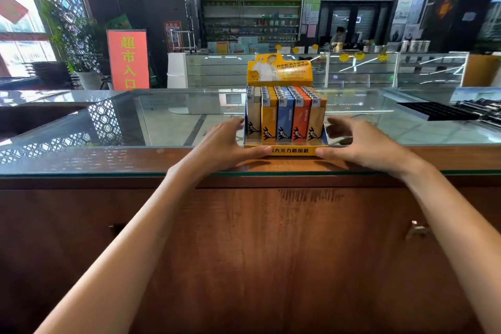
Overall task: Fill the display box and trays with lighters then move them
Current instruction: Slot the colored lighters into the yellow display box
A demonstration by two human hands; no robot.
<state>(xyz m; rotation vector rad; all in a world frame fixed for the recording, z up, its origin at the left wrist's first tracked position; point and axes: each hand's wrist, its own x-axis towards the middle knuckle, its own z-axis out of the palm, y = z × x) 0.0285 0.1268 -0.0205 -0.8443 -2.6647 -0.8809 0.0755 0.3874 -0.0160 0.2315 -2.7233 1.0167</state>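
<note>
Two bare hands flank a yellow cardboard display box [286,150] that stands on the glass tabletop [162,122], near its front edge. The left hand [225,141] lies at the box's left side with fingers spread and loosely curved, its thumb pressed against the yellow front lip near the left corner. The right hand [360,141] mirrors it on the right, thumb touching the lip at the right corner, fingers curled beside the box wall; whether those fingers touch the wall cannot be told. Neither hand is closed round anything; the box rests on the glass between them.

Inside the box, lighters [284,114] stand upright in tight rows running front to back, filling it across its width. The front row shows five columns: tan, yellow, blue, orange and tan, each with a metal cap and a dark animal emblem low on the body. A printed yellow header card [279,70] rises behind the rows.

Far right on the tabletop lies a black gridded tray [436,111], well apart from the box.
</note>
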